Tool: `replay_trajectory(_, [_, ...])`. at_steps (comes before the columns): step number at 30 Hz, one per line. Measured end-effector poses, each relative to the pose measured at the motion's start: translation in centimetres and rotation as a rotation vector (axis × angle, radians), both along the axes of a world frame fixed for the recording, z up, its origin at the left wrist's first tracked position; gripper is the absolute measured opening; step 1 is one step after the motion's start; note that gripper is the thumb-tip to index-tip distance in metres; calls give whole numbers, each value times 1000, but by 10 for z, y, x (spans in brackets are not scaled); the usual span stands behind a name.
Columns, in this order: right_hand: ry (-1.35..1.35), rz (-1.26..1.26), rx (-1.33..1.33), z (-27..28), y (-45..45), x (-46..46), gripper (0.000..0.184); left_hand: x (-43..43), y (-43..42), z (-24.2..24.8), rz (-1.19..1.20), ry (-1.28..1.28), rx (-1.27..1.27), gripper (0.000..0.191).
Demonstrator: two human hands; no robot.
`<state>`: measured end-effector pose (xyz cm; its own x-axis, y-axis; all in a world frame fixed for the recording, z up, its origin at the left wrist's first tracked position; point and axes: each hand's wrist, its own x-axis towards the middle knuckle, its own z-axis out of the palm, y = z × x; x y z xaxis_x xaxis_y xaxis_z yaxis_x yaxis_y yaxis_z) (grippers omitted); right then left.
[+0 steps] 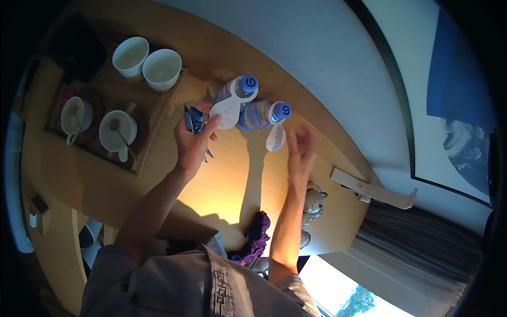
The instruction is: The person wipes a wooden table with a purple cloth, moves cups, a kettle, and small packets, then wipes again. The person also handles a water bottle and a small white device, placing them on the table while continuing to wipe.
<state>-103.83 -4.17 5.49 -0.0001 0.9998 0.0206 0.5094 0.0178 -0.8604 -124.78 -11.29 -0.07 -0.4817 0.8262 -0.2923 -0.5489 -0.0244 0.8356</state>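
Note:
Two plastic water bottles with blue caps, the left bottle [226, 89] and the right bottle [256, 114], stand side by side on the wooden counter [222, 158]. A white neck tag [227, 113] hangs on the left one, and a second white neck tag [276, 138] on the right one. My left hand [194, 136] holds several blue sachets [194, 119] among its fingers, its thumb against the left tag. Blurred by motion, my right hand [300, 150] is just right of the second tag, thumb and fingers apart, with nothing visible in it.
At left a wooden tray [152, 130] carries two handled white cups [118, 134] with spoons and two white bowls [161, 69]. A grey teapot [315, 200] stands beyond my right forearm. Ruffled purple fabric [257, 233] lies near my body. A wall bounds the back.

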Motion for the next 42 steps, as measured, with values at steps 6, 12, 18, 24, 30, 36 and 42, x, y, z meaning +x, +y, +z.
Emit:
replay_trajectory(6, [318,-20,-200,-4,-40,-11,52,2,-17,10,-42,18,-3,36])
replay_trajectory(12, [-809,125,-98,-44,-256,121,85,-47,-130,4,-304,-650,-191,44])
replay_trajectory(18, [-725,98,3,-127,-284,83,84,-34,-179,2,-276,-623,-57,35])
replay_trajectory(24, [113,341,-461,-38,-251,-66,58,-17,-205,-1,-89,-335,154,19])
replay_trajectory(30, [-432,274,2,-39,-269,-1,66,-35,-217,-11,-32,-261,-83,15])
replay_trajectory(36, [-912,279,183,-137,-316,109,57,20,-149,-9,-239,478,-15,53])
replay_trajectory(42, [-370,136,195,-154,-337,112,35,-70,-267,-14,-180,249,-93,17])
